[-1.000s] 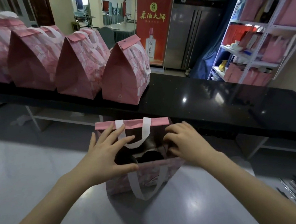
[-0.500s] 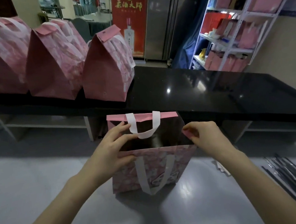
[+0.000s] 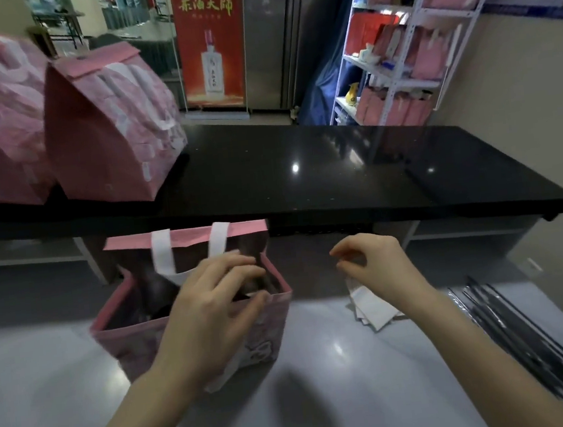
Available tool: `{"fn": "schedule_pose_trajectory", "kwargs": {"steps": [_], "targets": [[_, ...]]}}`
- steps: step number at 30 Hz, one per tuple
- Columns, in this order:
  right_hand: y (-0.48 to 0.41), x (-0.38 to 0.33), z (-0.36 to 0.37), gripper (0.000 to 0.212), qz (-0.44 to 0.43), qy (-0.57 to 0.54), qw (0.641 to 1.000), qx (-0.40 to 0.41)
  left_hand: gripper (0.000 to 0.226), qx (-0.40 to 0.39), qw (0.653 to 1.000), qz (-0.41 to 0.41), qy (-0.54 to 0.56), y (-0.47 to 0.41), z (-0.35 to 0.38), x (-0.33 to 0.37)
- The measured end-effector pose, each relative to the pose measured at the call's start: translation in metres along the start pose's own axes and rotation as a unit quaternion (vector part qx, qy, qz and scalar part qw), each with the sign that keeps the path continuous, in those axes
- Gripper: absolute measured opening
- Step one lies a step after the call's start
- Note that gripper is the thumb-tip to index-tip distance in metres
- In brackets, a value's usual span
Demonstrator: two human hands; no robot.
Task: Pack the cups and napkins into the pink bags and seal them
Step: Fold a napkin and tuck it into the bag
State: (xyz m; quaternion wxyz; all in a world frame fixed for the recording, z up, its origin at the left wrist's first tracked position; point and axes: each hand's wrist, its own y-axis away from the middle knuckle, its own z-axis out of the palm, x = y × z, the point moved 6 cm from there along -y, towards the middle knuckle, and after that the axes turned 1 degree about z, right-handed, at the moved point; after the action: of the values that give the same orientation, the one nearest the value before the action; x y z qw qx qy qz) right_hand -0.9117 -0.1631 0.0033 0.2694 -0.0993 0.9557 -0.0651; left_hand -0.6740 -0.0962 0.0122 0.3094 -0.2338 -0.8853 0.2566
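Note:
An open pink bag (image 3: 123, 338) with white ribbon handles stands on the white table (image 3: 341, 390), its back flap (image 3: 186, 238) upright. My left hand (image 3: 210, 309) reaches over the opening, fingers inside and thumb on the near rim, gripping that wall. Inside the bag it is dark and blurred; I cannot make out its contents. My right hand (image 3: 378, 266) hovers to the right of the bag, fingers loosely curled, holding nothing. It is just above a small stack of white napkins (image 3: 371, 308) lying on the table.
Sealed pink bags (image 3: 104, 134) stand in a row on the raised black counter (image 3: 338, 173) behind the table. A bundle of thin black sticks (image 3: 518, 335) lies at the table's right edge. A white shelf (image 3: 405, 46) with more pink bags stands at the back right.
My right hand has let go of the bag's right rim and moved right, over the napkins. My left hand has shifted to the near right rim. The view has turned right.

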Motion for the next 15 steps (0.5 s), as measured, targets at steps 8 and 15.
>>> {"fn": "schedule_pose_trajectory", "kwargs": {"steps": [8, 15], "targets": [[0.012, 0.150, -0.002, 0.022, 0.094, 0.065, 0.991, -0.070, 0.022, -0.122, 0.988, 0.062, 0.067, -0.026, 0.133, 0.076], [0.014, 0.227, 0.017, 0.042, 0.106, 0.083, 0.981, -0.139, 0.030, -0.225, 0.962, -0.133, 0.084, -0.041, 0.271, 0.034]]}}
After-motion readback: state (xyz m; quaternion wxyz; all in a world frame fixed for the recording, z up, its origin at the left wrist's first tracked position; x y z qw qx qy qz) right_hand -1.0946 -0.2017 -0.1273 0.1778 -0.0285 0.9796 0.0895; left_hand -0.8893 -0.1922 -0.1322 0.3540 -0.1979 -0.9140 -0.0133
